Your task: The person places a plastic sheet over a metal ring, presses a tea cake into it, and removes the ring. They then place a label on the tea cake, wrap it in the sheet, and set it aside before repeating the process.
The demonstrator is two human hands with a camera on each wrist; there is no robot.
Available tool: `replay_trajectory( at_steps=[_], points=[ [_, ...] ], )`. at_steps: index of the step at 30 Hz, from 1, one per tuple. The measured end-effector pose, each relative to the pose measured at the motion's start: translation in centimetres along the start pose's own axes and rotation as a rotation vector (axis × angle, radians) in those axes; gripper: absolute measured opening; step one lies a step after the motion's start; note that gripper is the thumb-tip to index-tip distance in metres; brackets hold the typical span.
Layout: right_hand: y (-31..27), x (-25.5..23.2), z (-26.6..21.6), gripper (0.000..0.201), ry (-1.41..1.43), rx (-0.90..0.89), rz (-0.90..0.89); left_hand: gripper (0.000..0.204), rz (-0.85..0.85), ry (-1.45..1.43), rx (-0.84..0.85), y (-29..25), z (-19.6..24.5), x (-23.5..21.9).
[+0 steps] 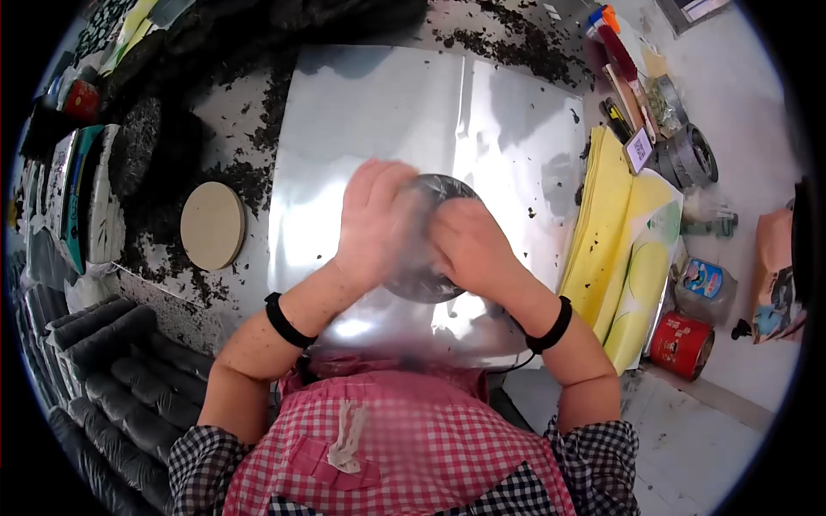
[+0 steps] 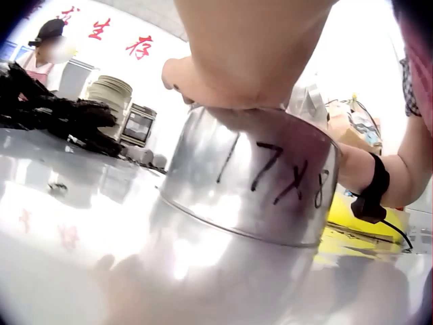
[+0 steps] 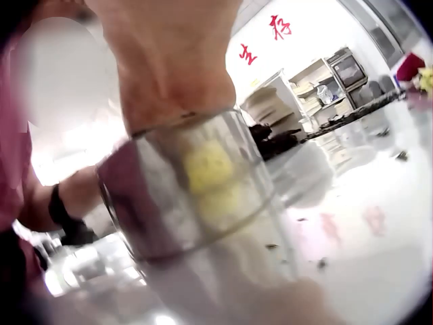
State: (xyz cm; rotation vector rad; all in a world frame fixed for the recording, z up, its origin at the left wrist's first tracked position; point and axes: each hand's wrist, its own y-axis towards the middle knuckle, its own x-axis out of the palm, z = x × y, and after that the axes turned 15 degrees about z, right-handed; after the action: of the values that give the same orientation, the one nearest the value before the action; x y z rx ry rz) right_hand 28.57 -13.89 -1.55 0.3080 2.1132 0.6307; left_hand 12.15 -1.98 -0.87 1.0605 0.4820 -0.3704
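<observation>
A round metal ring (image 2: 250, 179) marked in black handwriting, "17x8", stands upright on a shiny metal sheet (image 1: 361, 103). Its opening, seen from above, shows a dark, glossy surface (image 1: 443, 185). The left hand (image 1: 374, 215), blurred, lies over the ring's left side, its fingers toward the middle. Over the right side is the right hand (image 1: 473, 245), fingers pointing inward and down. Both wrists are above the rim in the wrist views. The fingertips are blurred or hidden, and how far the fingers curl does not show.
A round pale board (image 1: 212, 225) lies left among dark crumbs. Dark flaky heaps (image 1: 159, 163) stand behind it. On the right are yellow sheets (image 1: 602, 224), tape rolls (image 1: 688, 156), a red can (image 1: 681, 346) and tools. Black wrapped rolls (image 1: 129, 387) are stacked at lower left.
</observation>
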Motion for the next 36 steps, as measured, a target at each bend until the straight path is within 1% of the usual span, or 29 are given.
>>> replay_trajectory(
  at_steps=[1, 2, 3, 4, 5, 6, 8, 9, 10, 12, 13, 14, 15, 16, 17, 19, 20, 21, 22, 23, 25, 27, 28, 29, 31, 33, 34, 35, 36],
  points=[
    [-0.1, 0.4, -0.4, 0.024, -0.068, 0.06, 0.032, 0.039, -0.032, -0.132, -0.015, -0.2, 0.0, 0.2],
    [0.0, 0.7, -0.7, 0.024, -0.142, 0.12, 0.071, 0.042, -0.14, -0.204, -0.025, 0.1, 0.3, -0.2],
    [0.0, 0.7, -1.1, 0.031, -0.17, 0.32, 0.007, 0.046, -0.242, -0.278, -0.032, 1.0, 1.1, -1.2],
    [0.1, 0.0, -1.5, 0.035, -0.022, 0.413, 0.114, 0.049, -0.345, -0.35, -0.041, 1.5, 1.4, -1.8],
    [0.3, -0.8, -2.3, 0.04, 0.127, 0.505, 0.22, 0.052, -0.256, -0.396, -0.003, 0.2, -0.3, -0.8],
    [0.3, -1.5, -3.0, 0.046, 0.275, 0.591, 0.326, 0.055, -0.299, -0.317, -0.011, -0.2, -0.2, -0.4],
    [-1.3, -1.8, -4.4, 0.05, 0.161, 0.423, 0.233, 0.06, -0.367, -0.145, -0.031, -0.5, 0.1, 0.3],
    [-2.1, -2.0, -5.2, 0.053, 0.107, 0.337, 0.196, 0.058, -0.341, -0.222, 0.024, -0.4, -0.3, 0.0],
    [-3.0, -1.1, -5.4, 0.051, -0.077, 0.259, 0.035, 0.059, -0.317, -0.31, -0.029, -0.4, -0.5, -0.6],
    [-4.0, 0.5, -5.1, 0.049, -0.127, 0.272, 0.03, 0.06, -0.267, -0.506, -0.126, 0.8, -0.3, -1.7],
    [-3.4, 1.0, -4.6, 0.049, -0.168, 0.261, 0.04, 0.068, -0.4, -0.458, -0.029, 1.7, 0.1, -2.4],
    [-3.1, 0.9, -5.2, 0.048, -0.22, 0.333, -0.044, 0.07, -0.465, -0.332, 0.031, 1.9, 0.5, -2.2],
    [-2.9, -0.1, -5.5, 0.045, -0.144, 0.34, -0.016, 0.071, -0.524, -0.222, 0.092, 1.7, 1.4, -1.5],
    [-2.7, -1.3, -5.2, 0.042, -0.066, 0.344, 0.018, 0.073, -0.577, -0.107, 0.156, 1.6, 1.9, -0.7],
    [-3.0, -2.6, -4.7, 0.034, 0.034, 0.348, 0.058, 0.072, -0.569, -0.094, 0.15, 1.3, 2.0, 0.0],
    [-5.3, -8.8, -5.0, 0.025, 0.336, 0.638, 0.144, 0.071, -0.581, -0.066, 0.113, 1.3, 2.5, 0.0],
    [-7.8, -11.5, -3.8, 0.024, 0.04, 0.776, 0.427, 0.072, -0.583, -0.051, 0.12, 1.3, 2.5, 0.1],
    [-11.3, -15.3, -0.8, 0.024, -0.182, 0.812, 0.585, 0.072, -0.591, -0.035, 0.127, 1.2, 2.6, 0.2],
    [-11.9, -19.2, 1.6, 0.023, -0.629, 0.822, 0.581, 0.073, -0.598, -0.018, 0.133, 1.1, 2.7, 0.2],
    [-15.6, -21.5, 6.8, 0.021, -0.838, 0.725, 0.625, 0.074, -0.62, -0.006, 0.129, 1.3, 3.0, 0.1],
    [-18.7, -23.0, 14.8, 0.024, -1.174, 0.483, 0.538, 0.073, -0.631, 0.022, 0.152, 1.4, 3.2, 0.0],
    [-21.9, -24.0, 21.4, 0.028, -1.223, 0.819, 0.385, 0.072, -0.651, 0.04, 0.178, 1.1, 3.3, -0.1],
    [-21.9, -24.0, 22.6, 0.031, -1.23, 0.982, 0.303, 0.073, -0.66, 0.034, 0.181, 0.9, 3.4, -0.2],
    [-21.7, -24.6, 23.4, 0.032, -1.2, 1.05, 0.354, 0.073, -0.663, 0.033, 0.183, 0.8, 3.3, -0.4],
    [-20.6, -26.0, 21.9, 0.036, -1.14, 1.197, 0.424, 0.076, -0.693, 0.037, 0.167, 0.8, 3.7, -0.6],
    [-22.6, -30.0, 23.3, 0.036, -1.004, 1.225, 0.607, 0.074, -0.652, 0.036, 0.148, 0.7, 3.9, -0.6],
    [-23.5, -33.2, 23.7, 0.037, -1.11, 1.148, 0.598, 0.074, -0.626, 0.041, 0.137, 0.6, 3.9, -0.6],
    [-25.7, -37.3, 24.1, 0.033, -0.815, 1.216, 0.862, 0.073, -0.546, 0.081, 0.14, 0.2, 4.0, -0.6],
    [-24.1, -39.4, 19.0, 0.028, -0.791, 1.23, 0.964, 0.073, -0.542, 0.074, 0.128, 0.0, 4.1, -0.6]
  ],
)
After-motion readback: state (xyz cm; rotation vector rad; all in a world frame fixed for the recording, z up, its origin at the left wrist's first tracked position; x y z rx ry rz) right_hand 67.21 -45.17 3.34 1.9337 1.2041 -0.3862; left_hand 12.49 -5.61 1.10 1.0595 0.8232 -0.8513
